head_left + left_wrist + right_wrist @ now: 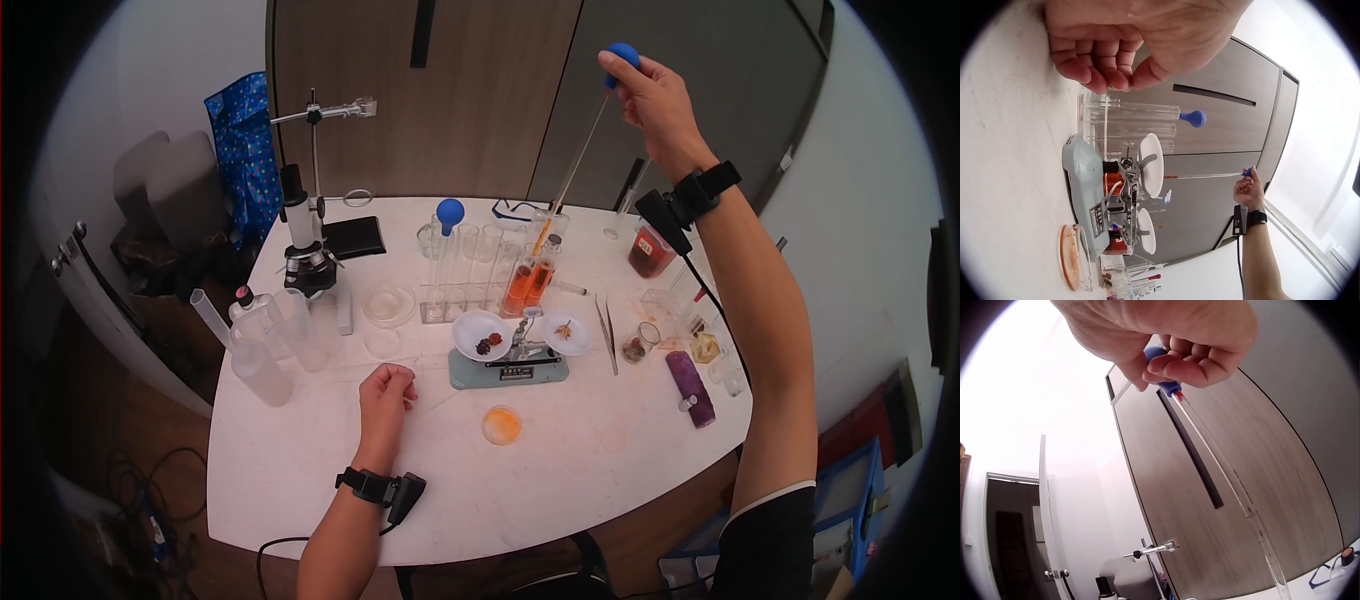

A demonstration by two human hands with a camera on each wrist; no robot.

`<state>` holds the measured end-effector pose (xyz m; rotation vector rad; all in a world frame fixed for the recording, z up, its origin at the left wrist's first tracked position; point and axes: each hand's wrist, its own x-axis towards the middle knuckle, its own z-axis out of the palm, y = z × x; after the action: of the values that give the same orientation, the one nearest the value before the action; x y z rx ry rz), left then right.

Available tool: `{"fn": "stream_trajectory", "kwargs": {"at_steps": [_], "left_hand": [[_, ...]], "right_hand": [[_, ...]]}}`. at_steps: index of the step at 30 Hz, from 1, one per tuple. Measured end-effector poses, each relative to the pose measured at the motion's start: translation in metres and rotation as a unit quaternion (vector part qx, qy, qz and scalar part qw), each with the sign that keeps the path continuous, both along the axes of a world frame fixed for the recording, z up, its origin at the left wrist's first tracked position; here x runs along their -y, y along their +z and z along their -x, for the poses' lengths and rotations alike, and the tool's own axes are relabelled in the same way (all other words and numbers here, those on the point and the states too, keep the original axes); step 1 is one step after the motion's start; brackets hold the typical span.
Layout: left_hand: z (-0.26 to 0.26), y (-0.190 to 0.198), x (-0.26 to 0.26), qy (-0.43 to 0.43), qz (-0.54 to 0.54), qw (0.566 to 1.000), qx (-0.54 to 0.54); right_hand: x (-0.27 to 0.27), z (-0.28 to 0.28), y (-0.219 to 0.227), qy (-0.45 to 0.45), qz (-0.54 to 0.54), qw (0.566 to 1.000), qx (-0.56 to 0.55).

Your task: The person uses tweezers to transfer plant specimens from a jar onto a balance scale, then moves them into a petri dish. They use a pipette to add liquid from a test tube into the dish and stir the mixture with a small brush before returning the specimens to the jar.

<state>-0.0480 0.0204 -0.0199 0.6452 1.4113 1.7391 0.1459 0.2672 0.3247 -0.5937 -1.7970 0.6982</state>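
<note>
High at the upper right, my right hand (658,108) pinches the blue rubber bulb (622,52) of a long glass pipette (582,150). Orange liquid shows low in the pipette, whose lower end overlaps the glass cylinders of orange liquid (518,288). The right wrist view shows thumb and fingers around the bulb (1159,357). My left hand (386,396) rests by the table's middle, fingers loosely curled and holding nothing. Nearest to it is a pale green balance (512,374); dark and reddish pieces lie in its left pan, a dried bit in its right.
A petri dish (502,425) with orange residue lies before the balance. A test tube rack (440,308) carries tubes and another blue bulb (450,213). Left are a microscope (303,235) and plastic bottles (258,370); right, tweezers (607,335) and a purple roll (690,388).
</note>
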Motion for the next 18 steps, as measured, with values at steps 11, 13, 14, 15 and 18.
{"fn": "stream_trajectory", "kwargs": {"at_steps": [11,13,14,15,18], "left_hand": [[0.0001,0.0001,0.0006,-0.003,-0.003,1.0,-0.003],[-0.0006,0.0003,0.0003,-0.001,-0.001,1.0,-0.006],[-0.0008,0.0003,0.0003,-0.001,0.0,1.0,-0.006],[-0.0009,0.0003,0.0003,-0.001,0.0,1.0,-0.005],[-0.0007,0.0004,0.0007,-0.001,-0.002,1.0,-0.004]], "right_hand": [[-0.0005,-0.001,-0.0014,-0.002,-0.01,1.0,0.005],[-0.0003,-0.001,-0.002,-0.002,-0.014,1.0,0.006],[-0.0011,-0.0005,-0.0031,-0.004,-0.019,1.0,0.006],[-0.0015,-0.0002,-0.0039,-0.006,-0.024,1.0,0.007],[-0.0019,0.0005,-0.0045,-0.004,-0.029,1.0,0.007]]}}
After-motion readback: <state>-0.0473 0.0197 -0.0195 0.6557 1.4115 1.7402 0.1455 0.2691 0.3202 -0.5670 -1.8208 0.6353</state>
